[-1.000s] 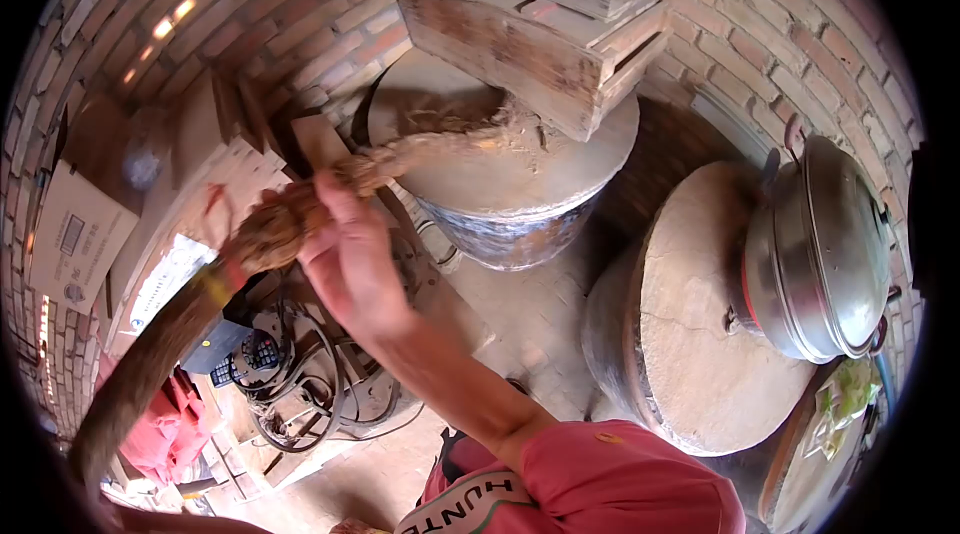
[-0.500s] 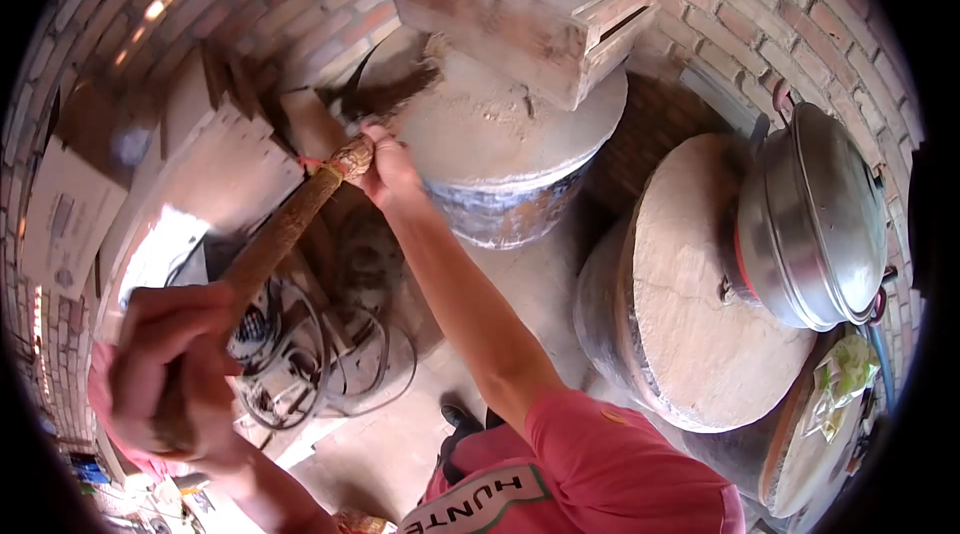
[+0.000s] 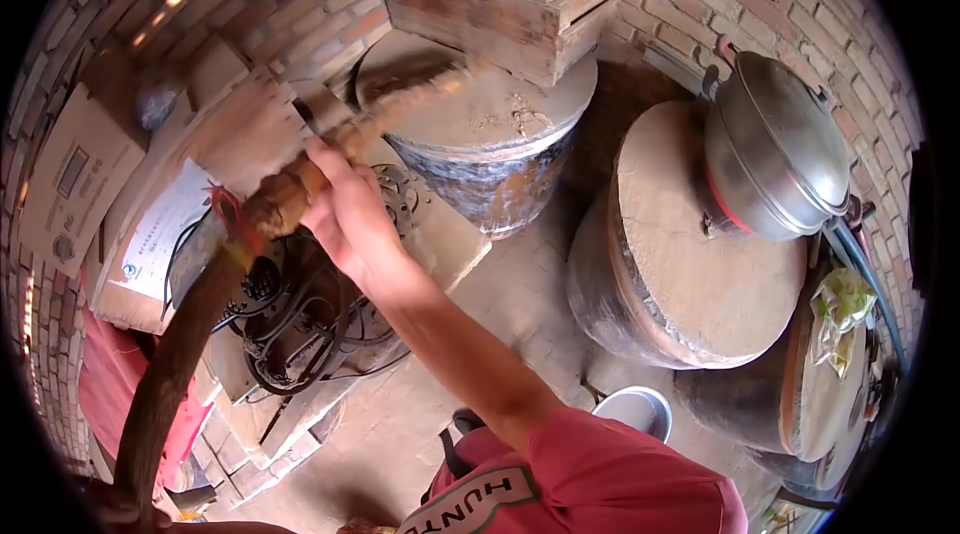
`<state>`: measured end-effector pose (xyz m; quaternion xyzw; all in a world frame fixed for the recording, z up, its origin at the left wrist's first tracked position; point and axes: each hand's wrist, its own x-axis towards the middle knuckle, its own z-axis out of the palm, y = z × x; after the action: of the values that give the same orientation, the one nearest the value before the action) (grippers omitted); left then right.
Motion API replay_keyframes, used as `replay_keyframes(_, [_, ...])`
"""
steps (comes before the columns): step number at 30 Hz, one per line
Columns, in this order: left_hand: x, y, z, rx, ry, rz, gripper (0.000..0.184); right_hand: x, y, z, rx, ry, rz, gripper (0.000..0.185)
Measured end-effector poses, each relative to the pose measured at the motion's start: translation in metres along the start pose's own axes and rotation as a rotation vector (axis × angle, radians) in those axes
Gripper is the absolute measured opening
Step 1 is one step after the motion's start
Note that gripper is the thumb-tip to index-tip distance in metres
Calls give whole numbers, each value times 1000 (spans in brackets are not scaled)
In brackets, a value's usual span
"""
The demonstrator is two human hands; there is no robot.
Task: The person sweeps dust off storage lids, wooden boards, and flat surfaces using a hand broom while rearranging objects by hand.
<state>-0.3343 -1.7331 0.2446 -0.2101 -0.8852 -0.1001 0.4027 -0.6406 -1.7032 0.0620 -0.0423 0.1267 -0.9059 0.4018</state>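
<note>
A long broom (image 3: 175,374) with a brown wooden handle slants across the left side, a red and yellow tie round its neck. Its straw-coloured head is blurred and reaches over the dusty round lid (image 3: 500,114) of a large jar. My right hand (image 3: 345,209) is closed round the broom just above the tie. At the lower left edge, dark and partly cut off, my left hand (image 3: 115,506) grips the lower end of the handle. Crumbs of dirt lie on the lid.
Wooden boxes (image 3: 480,19) stand on the lid's back edge. To the right, another lidded jar (image 3: 700,284) carries a metal pot (image 3: 780,154). A plastic bag (image 3: 840,309) lies on a further lid. Coiled cables (image 3: 310,334), a cardboard box (image 3: 75,179) and a basin (image 3: 640,412) are around.
The broom and my right hand have moved down and left, away from the lid. My left hand has dropped to the lower left edge. The view has shifted, and the basin now shows.
</note>
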Motion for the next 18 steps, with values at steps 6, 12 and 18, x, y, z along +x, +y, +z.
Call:
replay_keyframes(6, [39,-15,142,188,49,-316,11,129,-40,-73,-70,-7,36,14])
replay_keyframes(12, [37,-47,158,-65,102,-376,22,93,-75,-117,110,110,-169,13])
replay_keyframes(18, [-6,-56,70,-117,4,-282,19,29,-32,-77,183,71,-222,21])
